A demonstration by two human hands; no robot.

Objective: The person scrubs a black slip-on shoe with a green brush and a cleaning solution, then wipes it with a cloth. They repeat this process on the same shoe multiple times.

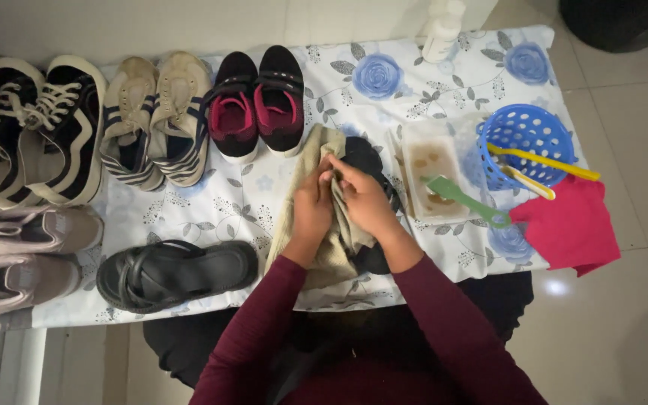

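Hands at centre of a floral cloth (414,82) spread over a low surface. Left hand (313,206) and right hand (365,199) are pressed close together, both pinching a beige rag (316,255) against a dark shoe (365,157) lying beneath them.

Row along the far edge: black-and-white sneakers (39,127), beige striped sneakers (155,120), black-and-pink shoes (258,101). Near edge, left: black sandals (178,274); grey sneakers (20,251) beside them.

Right of the hands: clear plastic tray (429,161) with a green brush (466,199) laid across it, blue perforated basket (526,135) holding a yellow brush (545,161), red cloth (568,229), white bottle (442,30).
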